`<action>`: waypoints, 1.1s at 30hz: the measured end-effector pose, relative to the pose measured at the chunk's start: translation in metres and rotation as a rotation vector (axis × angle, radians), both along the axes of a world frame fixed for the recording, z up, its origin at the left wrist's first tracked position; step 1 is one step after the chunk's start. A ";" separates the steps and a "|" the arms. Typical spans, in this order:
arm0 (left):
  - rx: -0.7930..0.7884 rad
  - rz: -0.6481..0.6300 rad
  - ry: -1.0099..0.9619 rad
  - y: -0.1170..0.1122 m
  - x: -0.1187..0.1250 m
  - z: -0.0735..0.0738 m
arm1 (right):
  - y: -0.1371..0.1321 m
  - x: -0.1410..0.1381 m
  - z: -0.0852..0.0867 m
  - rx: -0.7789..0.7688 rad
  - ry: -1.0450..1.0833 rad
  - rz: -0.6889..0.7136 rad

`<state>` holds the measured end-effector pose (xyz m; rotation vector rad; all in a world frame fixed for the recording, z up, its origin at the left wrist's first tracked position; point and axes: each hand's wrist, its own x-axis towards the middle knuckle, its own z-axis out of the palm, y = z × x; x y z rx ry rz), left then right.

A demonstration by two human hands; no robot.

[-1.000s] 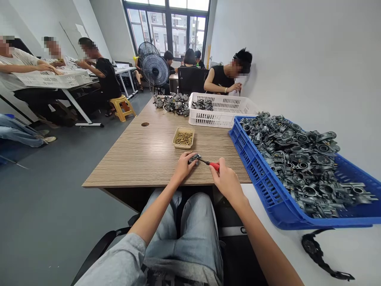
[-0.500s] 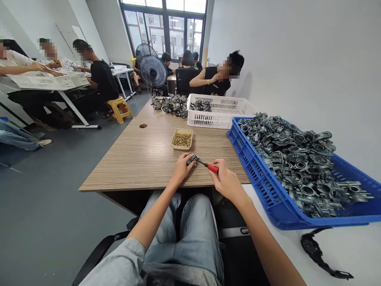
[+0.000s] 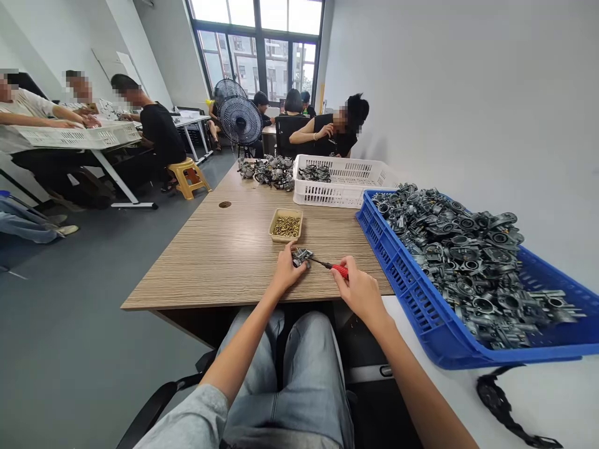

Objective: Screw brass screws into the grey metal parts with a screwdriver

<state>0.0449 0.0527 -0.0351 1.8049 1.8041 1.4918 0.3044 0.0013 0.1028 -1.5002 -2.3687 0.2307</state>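
My left hand [image 3: 286, 272] is shut on a small die-cast metal carburetor body [image 3: 302, 256], which sits just above the table's near edge. My right hand [image 3: 358, 293] grips a red-handled screwdriver [image 3: 339, 270], whose thin steel shaft reaches left to the carburetor. The shaft's tip is hidden where it meets the part. Just beyond my hands stands a small tan tray of brass screws [image 3: 285, 226]. Both hands rest over the wood-grain table [image 3: 201, 262].
To my right, a blue plastic crate [image 3: 393, 277] is heaped with grey carburetor bodies. Farther on stand a white slotted basket [image 3: 318, 194] and a loose pile of carburetors [image 3: 269, 171]. A person in a black sleeveless top [image 3: 330, 134] sits across the table.
My view has tilted slightly, shifting the scene lower in the frame. My hands stay on the carburetor and screwdriver. The person across the table has raised a hand towards their chest.
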 end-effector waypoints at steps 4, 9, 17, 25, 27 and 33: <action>-0.080 -0.004 0.059 0.002 -0.002 -0.003 | 0.001 0.003 -0.005 -0.029 0.137 0.072; -0.077 -0.052 0.052 0.002 -0.004 -0.003 | 0.005 0.009 -0.007 -0.050 0.204 0.135; -0.140 -0.048 0.054 -0.002 -0.001 0.006 | 0.011 0.010 -0.010 -0.008 0.113 -0.002; -0.185 -0.027 0.038 -0.006 0.004 0.017 | 0.013 0.014 -0.010 -0.053 0.186 0.044; -0.212 -0.028 0.037 -0.007 0.005 0.019 | 0.013 0.016 -0.010 -0.062 0.238 0.101; -0.234 -0.035 0.028 -0.007 0.004 0.021 | 0.012 0.015 -0.006 -0.065 0.200 0.058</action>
